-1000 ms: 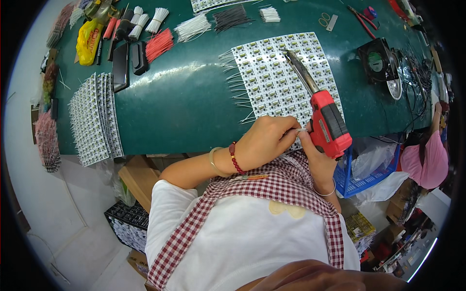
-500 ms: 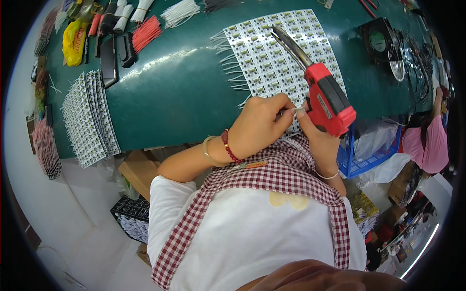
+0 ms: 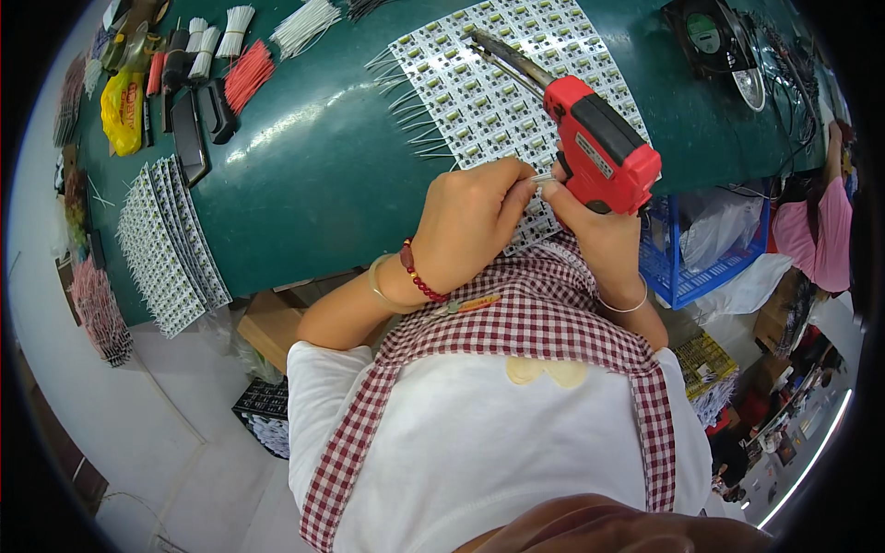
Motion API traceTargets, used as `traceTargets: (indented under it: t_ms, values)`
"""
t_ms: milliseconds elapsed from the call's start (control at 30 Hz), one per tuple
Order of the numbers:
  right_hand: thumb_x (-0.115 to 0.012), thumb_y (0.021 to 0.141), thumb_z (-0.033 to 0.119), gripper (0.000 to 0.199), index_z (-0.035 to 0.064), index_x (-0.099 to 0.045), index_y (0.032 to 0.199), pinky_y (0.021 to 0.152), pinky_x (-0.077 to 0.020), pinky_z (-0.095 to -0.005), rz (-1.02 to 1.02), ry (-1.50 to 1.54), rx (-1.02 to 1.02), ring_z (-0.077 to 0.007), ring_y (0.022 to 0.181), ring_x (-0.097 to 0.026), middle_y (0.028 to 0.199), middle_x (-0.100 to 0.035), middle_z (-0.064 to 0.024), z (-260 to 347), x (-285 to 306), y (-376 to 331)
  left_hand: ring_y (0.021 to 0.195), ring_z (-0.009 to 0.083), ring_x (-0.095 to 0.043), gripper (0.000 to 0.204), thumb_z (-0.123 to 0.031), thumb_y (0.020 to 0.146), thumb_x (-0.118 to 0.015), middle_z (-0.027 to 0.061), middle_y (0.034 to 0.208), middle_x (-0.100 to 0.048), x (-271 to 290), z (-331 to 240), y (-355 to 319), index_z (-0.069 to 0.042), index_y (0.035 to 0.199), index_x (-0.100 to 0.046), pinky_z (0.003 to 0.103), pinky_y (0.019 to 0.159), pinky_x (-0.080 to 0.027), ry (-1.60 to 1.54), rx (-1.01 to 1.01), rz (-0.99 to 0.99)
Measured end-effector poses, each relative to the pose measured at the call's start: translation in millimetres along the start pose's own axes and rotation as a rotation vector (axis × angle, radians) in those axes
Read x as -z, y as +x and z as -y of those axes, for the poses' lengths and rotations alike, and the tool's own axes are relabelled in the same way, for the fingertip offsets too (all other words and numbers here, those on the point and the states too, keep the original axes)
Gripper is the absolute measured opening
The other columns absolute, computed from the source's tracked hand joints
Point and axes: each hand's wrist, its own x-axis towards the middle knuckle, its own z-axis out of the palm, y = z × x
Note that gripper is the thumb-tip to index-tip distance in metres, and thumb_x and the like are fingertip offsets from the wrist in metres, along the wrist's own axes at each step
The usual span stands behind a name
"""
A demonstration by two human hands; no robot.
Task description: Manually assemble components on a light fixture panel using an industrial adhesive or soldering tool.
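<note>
At the frame's centre, left hand [image 3: 470,214] pinches short white wire [image 3: 543,178], right thumb at its other end, wire roughly level between them. Right hand [image 3: 601,235] is wrapped round red-and-black soldering gun [image 3: 607,147], barrel pointing upper left over the white board panel [image 3: 502,101]. Panel lies beyond both hands, upper centre on green surface [image 3: 313,198], wire-fringed edge on the left hand's side.

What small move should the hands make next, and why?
Perhaps the left hand should ease one strand free from the thin white wires: both hands pinch them, but the right hand also grips the red-and-black pistol-shaped soldering gun, leaving the left one freer for fine sorting.
</note>
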Motion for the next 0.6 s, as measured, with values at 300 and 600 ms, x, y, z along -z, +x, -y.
traceTargets:
  t_ms: [300, 600]
  values:
    - [-0.061, 0.096, 0.017, 0.038, -0.0042, -0.050, 0.126, 0.070, -0.0549, -0.0317, -0.016, 0.102, 0.094, -0.0154, 0.074, -0.063, 0.089, -0.064, -0.0107, 18, 14, 17, 0.080, 0.0337, -0.060, 0.007, -0.009, 0.090, -0.062, 0.0116, 0.085, -0.060, 80, 76, 54, -0.003, 0.093, -0.064, 0.040, 0.069, -0.048, 0.557, -0.274, -0.314]
    - [-0.068, 0.092, 0.016, 0.020, -0.0008, -0.060, 0.085, 0.045, -0.0447, -0.0237, 0.073, 0.086, 0.006, -0.0086, 0.044, -0.052, 0.060, -0.058, -0.0030, 20, -12, 65, 0.075, 0.0233, -0.058, 0.022, -0.002, 0.078, -0.064, 0.0066, 0.081, -0.053, 127, 136, 115, -0.007, 0.099, -0.066, 0.032, 0.065, -0.050, 0.792, -0.764, -0.084]
